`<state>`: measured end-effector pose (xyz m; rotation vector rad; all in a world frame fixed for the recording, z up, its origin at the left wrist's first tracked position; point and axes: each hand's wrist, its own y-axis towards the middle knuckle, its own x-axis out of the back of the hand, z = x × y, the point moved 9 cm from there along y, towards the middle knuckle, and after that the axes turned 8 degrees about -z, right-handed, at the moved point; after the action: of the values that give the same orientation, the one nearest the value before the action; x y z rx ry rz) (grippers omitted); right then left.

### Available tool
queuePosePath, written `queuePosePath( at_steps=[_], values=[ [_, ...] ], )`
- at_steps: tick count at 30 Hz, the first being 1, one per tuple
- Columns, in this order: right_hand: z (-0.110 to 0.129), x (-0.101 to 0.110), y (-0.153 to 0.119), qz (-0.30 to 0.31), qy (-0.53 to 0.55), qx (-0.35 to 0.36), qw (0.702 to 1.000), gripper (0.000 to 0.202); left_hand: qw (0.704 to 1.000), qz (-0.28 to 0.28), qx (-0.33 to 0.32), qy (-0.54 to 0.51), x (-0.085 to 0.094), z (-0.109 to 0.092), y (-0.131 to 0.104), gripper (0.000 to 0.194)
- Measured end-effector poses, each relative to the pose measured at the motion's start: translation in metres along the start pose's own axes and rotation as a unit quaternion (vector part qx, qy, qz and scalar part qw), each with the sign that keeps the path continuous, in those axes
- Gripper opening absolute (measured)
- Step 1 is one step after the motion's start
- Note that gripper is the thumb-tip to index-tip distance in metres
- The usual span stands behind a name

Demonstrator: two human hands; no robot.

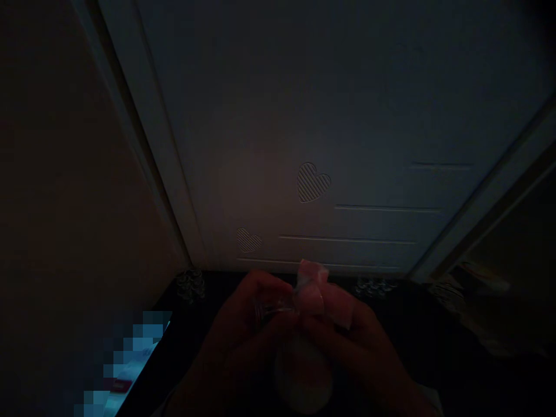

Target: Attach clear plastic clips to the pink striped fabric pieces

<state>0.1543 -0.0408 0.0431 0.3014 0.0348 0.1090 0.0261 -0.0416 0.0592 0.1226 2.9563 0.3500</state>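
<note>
In dim light, my left hand is closed around a small clear, glass-like piece, which lies on its side with its rounded end to the left. My right hand grips a folded pink cloth or wipe, pressed against the right end of the clear piece. Both hands meet in front of me, low in the view. Beneath them shows a pale round object; its kind is too dark to make out.
A dark tabletop lies under the hands. Clusters of clear glass-like pieces stand at its back left and back right. Behind rises a pale panel with striped hearts. A blurred, blue-lit area sits lower left.
</note>
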Motion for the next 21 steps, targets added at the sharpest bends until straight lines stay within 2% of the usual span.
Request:
queuePosePath(
  at_steps=[5,8,12,21],
  values=[
    [0.001,0.001,-0.001,0.007,0.015,0.000,1.000,0.015,0.992,-0.064,-0.061,0.095,0.015,-0.010,0.002,0.011],
    [-0.004,0.002,-0.004,0.001,0.022,-0.011,1.000,0.018,0.987,-0.079,-0.074,0.121,0.017,-0.012,0.002,0.008],
    [-0.008,0.005,-0.005,-0.013,0.021,-0.016,1.000,0.019,0.984,-0.092,-0.069,0.134,0.018,-0.009,0.001,0.008],
    [0.000,0.003,-0.002,-0.012,-0.019,0.012,1.000,0.016,0.985,-0.085,-0.042,0.141,0.015,-0.008,0.003,0.012]
  ],
)
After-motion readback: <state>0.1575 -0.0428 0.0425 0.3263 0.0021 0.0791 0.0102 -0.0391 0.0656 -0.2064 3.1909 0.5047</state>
